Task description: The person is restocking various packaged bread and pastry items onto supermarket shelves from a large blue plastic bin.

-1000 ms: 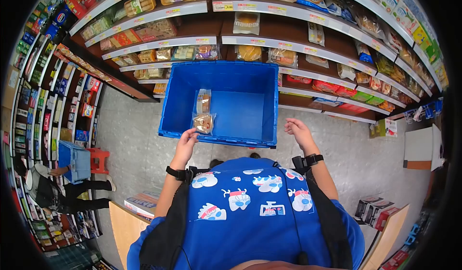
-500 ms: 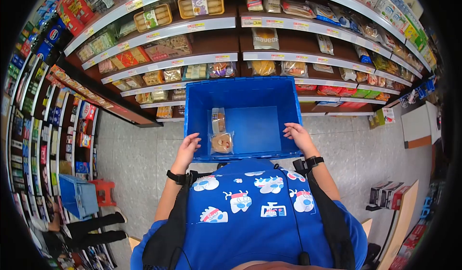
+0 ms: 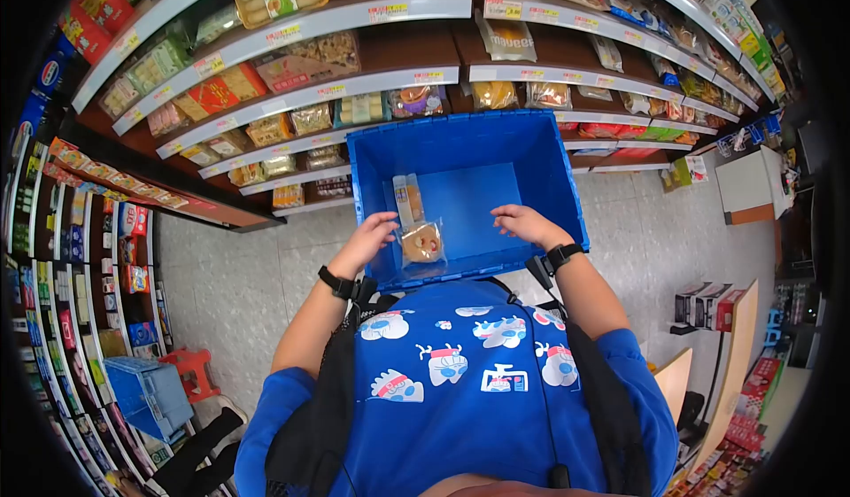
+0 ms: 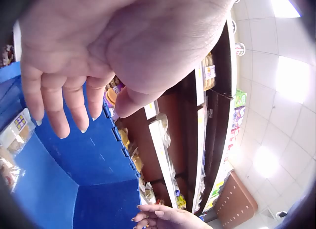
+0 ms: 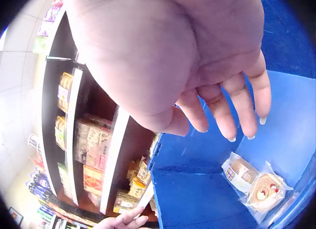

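Observation:
A blue plastic crate (image 3: 478, 271) stands before the person, below the shelves. Two bagged bakery items lie at its left: a round flat pastry (image 3: 421, 243) with a face-like pattern, and behind it a longer pack with a white label (image 3: 408, 198). The left hand (image 3: 372, 236) hovers over the crate's left side near the round pastry, fingers relaxed, nothing held. Over the right part of the crate is the right hand (image 3: 527, 224), also with loose fingers and an empty palm. In the left wrist view the left palm (image 4: 118, 46) shows bare; the right palm (image 5: 173, 56) does too.
Shelves (image 3: 398, 81) of packaged bread and snacks run behind the crate. At the left are another blue crate (image 3: 146, 395), a red stool (image 3: 190, 371) and a person's dark-trousered legs (image 3: 199, 453). A white box-like stand (image 3: 748, 182) is at the far right.
Both hands have moved inward over the crate from outside its left and right sides. The view has shifted, and the crate sits farther right in it.

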Demonstrator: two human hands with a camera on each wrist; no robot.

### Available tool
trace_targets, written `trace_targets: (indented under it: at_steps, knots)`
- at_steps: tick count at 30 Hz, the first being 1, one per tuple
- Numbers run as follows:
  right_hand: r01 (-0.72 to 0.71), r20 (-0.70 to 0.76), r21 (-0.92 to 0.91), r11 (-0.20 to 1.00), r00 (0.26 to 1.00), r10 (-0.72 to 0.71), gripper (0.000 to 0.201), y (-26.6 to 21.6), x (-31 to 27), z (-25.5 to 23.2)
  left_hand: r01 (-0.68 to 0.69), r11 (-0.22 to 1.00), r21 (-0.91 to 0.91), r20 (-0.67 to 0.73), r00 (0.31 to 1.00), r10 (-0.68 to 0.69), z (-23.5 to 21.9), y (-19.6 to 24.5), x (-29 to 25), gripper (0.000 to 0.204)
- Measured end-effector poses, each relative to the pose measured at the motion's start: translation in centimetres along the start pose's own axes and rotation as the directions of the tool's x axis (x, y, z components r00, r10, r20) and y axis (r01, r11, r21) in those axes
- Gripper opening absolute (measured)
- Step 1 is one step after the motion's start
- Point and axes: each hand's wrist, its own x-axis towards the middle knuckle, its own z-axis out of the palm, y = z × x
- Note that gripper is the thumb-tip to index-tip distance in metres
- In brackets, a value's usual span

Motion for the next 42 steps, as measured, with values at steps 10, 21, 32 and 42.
trace_targets:
  at_steps: [10,21,32,42]
  knots:
    - [-0.190,0.104,-0.032,0.981,0.976,0.193,0.040,3.6,8.6,2.8,0.326,0.940,-0.102,-0.119,0.934,-0.337,1.2,-2.2,8.0,0.044]
    - [-0.152,0.271,-0.297,0.943,0.933,0.235,0.038,12.1,21.3,8.1,0.618,0.727,-0.300,-0.205,0.702,-0.682,4.0,-8.9,16.7,0.056]
    - [-0.496,0.351,-0.137,0.857,0.785,0.510,0.056,16.0,28.3,12.3,0.680,0.572,-0.459,-0.290,0.494,-0.820,3.1,-21.7,24.5,0.059]
    - [-0.637,0.365,0.152,0.755,0.747,0.556,0.052,16.8,27.9,15.4,0.670,0.598,-0.440,-0.402,0.449,-0.798,4.7,-23.3,24.4,0.060]
